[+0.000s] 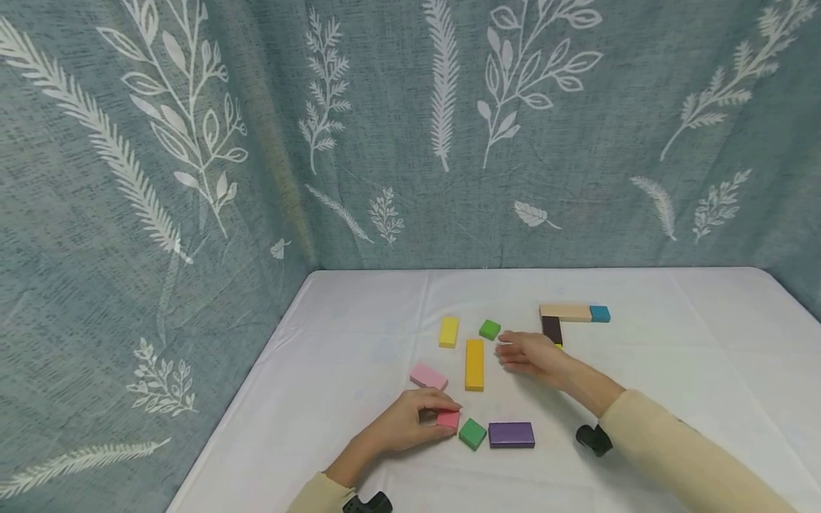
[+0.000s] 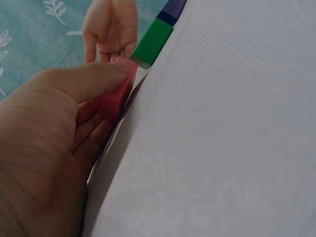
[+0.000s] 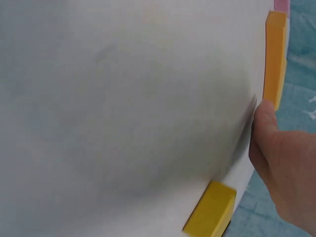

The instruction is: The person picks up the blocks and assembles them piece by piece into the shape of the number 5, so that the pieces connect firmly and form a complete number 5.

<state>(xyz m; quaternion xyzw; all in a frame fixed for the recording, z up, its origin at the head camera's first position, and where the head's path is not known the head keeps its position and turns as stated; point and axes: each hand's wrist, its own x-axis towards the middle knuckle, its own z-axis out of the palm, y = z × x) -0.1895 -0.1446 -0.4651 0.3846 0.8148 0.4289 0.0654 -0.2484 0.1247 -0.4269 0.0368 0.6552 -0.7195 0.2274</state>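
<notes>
My left hand [image 1: 410, 420] pinches a red block [image 1: 448, 420] between thumb and fingers, low over the white cloth. In the left wrist view the thumb lies along the top of the red block [image 2: 114, 101]. Just right of it is a green block [image 1: 472, 434], followed by a purple block [image 1: 511, 435]. A pink block [image 1: 428, 376] lies behind the left hand. My right hand [image 1: 532, 356] holds nothing, its fingers extended beside a small green block [image 1: 490, 329] and a long orange-yellow block [image 1: 474, 365].
Farther back lies a short yellow block [image 1: 449, 332]. At the right, a tan block [image 1: 564, 313], a blue block [image 1: 599, 314] and a dark brown block [image 1: 551, 330] form a corner. A yellow block [image 3: 211, 210] is partly hidden beyond the right hand. Patterned curtain [image 1: 398, 142] surrounds the table.
</notes>
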